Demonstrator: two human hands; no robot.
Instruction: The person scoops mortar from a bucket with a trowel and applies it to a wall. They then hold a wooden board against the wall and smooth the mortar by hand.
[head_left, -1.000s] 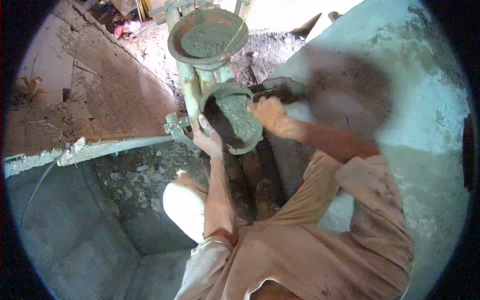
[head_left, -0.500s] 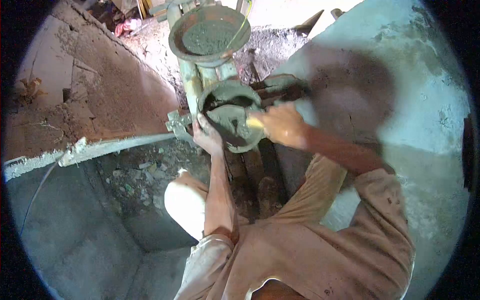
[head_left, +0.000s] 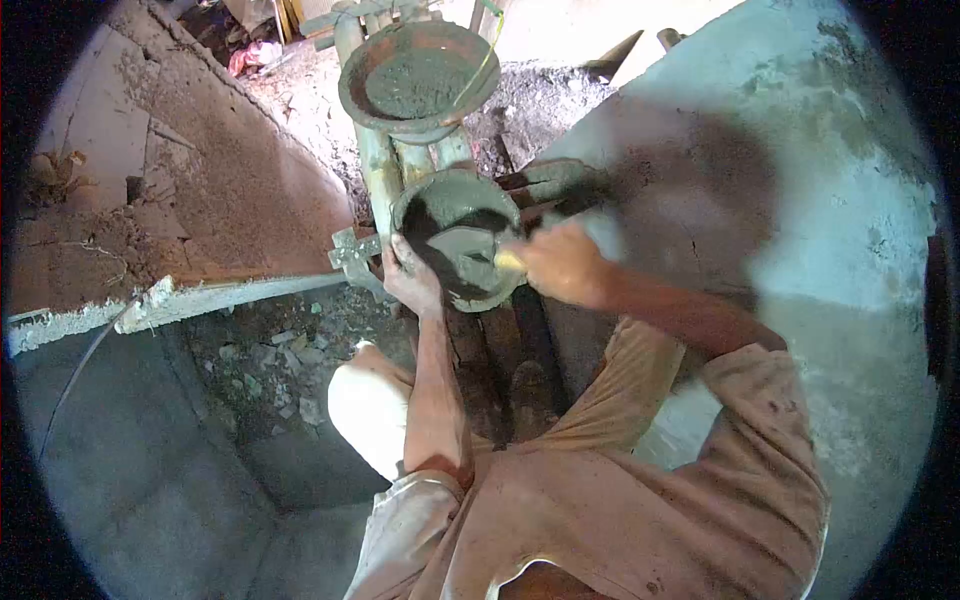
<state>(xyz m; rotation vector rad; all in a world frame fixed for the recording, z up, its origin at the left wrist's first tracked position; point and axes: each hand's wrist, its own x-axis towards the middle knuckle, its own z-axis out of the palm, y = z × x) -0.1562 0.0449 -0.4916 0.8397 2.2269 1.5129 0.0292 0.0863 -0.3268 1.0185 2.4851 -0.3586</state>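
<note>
A round bowl [head_left: 456, 185] with wet grey mortar inside is tilted on the poles in front of me. My left hand [head_left: 412, 282] grips its left rim, thumb on the edge. My right hand [head_left: 565, 265] is closed around the yellow handle of a trowel [head_left: 462, 243], whose flat grey blade lies inside the bowl over the mortar. A larger basin [head_left: 420, 80] filled with grey mortar stands just beyond the bowl.
Bamboo poles [head_left: 379, 165] run under both vessels. A rough brown wall [head_left: 230, 170] is at the left, and a plastered wall [head_left: 850, 220] at the right. Rubble [head_left: 290, 365] lies below left. A metal clamp-like piece [head_left: 350, 250] sits beside my left hand.
The bowl and my left hand have shifted slightly left. The trowel blade has moved a little within the bowl, and my right hand has moved slightly with it.
</note>
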